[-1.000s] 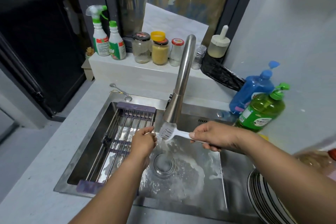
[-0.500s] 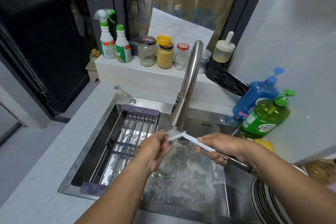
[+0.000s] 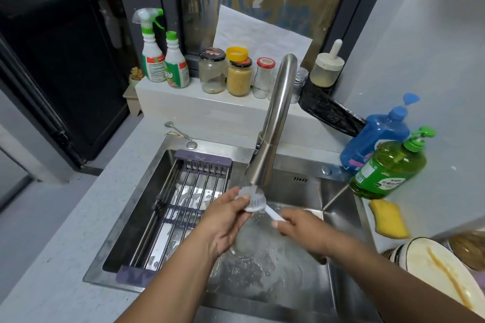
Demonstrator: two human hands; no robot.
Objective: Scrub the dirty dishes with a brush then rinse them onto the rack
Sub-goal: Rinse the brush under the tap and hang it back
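A white dish brush [image 3: 254, 200] is held under the steel tap [image 3: 273, 128], with water running over its bristle head. My right hand [image 3: 301, 231] grips the brush's handle. My left hand [image 3: 225, 220] has its fingers and thumb around the bristle head. Both hands are over the wet steel sink [image 3: 309, 278], above the drain. A metal dish rack [image 3: 181, 207] with purple ends spans the sink's left half and holds nothing. Dirty plates [image 3: 435, 273], the top one smeared yellow, are stacked at the lower right.
A yellow sponge [image 3: 389, 219], a green soap bottle [image 3: 388, 168] and a blue soap bottle [image 3: 378, 136] stand on the right counter. Jars [image 3: 238, 76] and spray bottles [image 3: 152, 55] line the back ledge. A spoon [image 3: 175, 128] lies behind the sink.
The brush head has turned under the tap, and my left hand has closed round the bristles instead of only touching them. The view has shifted, so the smeared plate at the right now shows.
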